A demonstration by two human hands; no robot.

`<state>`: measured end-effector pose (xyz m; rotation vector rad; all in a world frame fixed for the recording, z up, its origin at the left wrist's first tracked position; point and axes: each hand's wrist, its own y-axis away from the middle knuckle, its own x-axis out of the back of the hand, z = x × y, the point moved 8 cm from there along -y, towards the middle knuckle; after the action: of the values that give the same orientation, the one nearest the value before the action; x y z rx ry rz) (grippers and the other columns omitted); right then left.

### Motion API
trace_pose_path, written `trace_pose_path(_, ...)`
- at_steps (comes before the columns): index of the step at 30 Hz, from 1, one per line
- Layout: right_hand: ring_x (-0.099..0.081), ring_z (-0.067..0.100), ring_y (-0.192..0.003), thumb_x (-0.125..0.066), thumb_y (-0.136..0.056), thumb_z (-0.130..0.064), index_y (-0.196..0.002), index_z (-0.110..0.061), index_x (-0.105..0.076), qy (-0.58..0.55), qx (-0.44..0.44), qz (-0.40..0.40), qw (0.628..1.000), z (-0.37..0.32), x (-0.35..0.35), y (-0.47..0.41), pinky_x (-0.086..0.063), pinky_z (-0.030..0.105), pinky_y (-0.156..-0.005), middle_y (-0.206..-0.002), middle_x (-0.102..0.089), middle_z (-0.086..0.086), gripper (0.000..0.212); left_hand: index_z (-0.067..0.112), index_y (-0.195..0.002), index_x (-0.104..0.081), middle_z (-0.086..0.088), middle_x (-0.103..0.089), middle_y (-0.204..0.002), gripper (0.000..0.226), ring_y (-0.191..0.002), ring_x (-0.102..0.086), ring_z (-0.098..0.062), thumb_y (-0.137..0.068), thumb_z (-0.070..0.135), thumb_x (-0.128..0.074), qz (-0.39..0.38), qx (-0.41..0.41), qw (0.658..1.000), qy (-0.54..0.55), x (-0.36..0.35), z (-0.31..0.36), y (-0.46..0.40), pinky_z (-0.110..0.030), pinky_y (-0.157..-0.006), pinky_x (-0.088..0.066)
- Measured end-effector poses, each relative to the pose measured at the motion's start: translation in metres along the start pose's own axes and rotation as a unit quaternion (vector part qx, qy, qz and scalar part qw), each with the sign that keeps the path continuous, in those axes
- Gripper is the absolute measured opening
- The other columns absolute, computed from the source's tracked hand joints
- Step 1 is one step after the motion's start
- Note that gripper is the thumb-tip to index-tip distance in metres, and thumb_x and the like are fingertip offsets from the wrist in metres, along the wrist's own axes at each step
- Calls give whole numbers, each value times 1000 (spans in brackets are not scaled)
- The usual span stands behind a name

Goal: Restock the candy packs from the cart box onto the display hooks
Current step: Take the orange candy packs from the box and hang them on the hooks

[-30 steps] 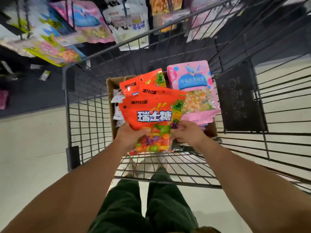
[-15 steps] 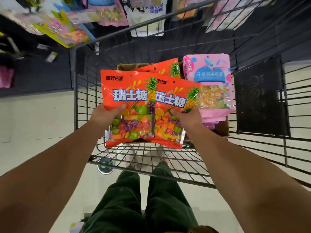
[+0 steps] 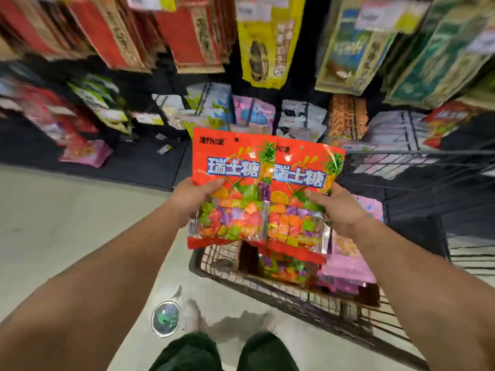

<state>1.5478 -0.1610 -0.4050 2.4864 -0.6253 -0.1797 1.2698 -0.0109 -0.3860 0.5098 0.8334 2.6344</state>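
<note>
left hand | fingers pinching orange plastic fruit-candy pack || right hand | fingers pinching second orange pack | above black wire cart

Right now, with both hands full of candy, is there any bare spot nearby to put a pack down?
Bare floor lies left of the cart, bordered by the dark display base. The cart is crowded with more packs. The hanging display ahead is packed tight. Left hand and right hand each grip an orange pack.

Left hand and right hand grip orange candy packs, apparently two.
</note>
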Motion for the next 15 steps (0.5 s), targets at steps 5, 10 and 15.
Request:
trace_pose_path(5, -71, 29, -96, -79, -81, -32, -112, -21, -60, 59, 71, -67, 993, -87, -137, 2, -58, 54, -75, -112, -72, 9, 38, 19, -87, -69, 2, -75, -88, 17, -64, -70, -10, -85, 34, -78, 70, -31, 991, 112, 142, 21, 24, -25, -58, -54)
trace_pose_path(10, -62, 30, -118, -85, -50, -71, -133, -23, -52, 96, 134, -134, 977, -122, -326, 0, -56, 51, -85, -134, -62, 4, 102, 15, -97, -72, -1, -76, -86, 25, -65, -73, -10, -82, 32, -80, 151, -51, 966, 203, 324, -9, 44, -27, -57, -60)
trace_pose_path(15, -71, 10, -83, -71, -89, -31, -117, -15, -61, 62, 183, -180, 965, -155, -519, 42, -56, 26, -64, -109, -73, 5, 34, 8, -109, -74, -10, -78, -97, 39, -89, -75, -27, -77, 29, -85, 195, -61, 953, 226, 503, -31, 57, -48, -86, -60)
